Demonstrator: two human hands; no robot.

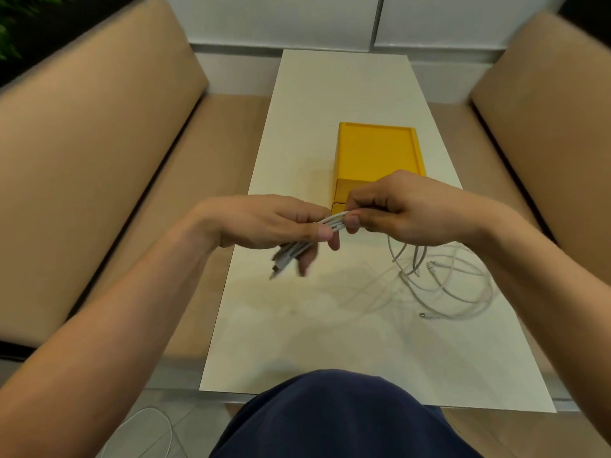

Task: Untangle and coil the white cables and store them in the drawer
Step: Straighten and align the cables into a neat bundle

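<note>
several light, limp cables (pixel 331 221), pinched by left hand (pixel 264 223) and right hand (pixel 410 209), trailed toward table's (pixel 330 345) right edge; likely best gripped near plugs (pixel 280 259).

A long white table (pixel 330 342) ran between a tan cushioned bench (pixel 82 166) on the left and a matching tan bench (pixel 549 107) on the right. White wall panels (pixel 281 18) closed the far end. Green foliage (pixel 8 31) showed behind the left one, and a white shoe (pixel 142 431) sat on the floor.

cable bundle (pixel 330 223) held up | loose tangle (pixel 443 276) lying rt | yellow drawers (pixel 344 190) shut
</note>
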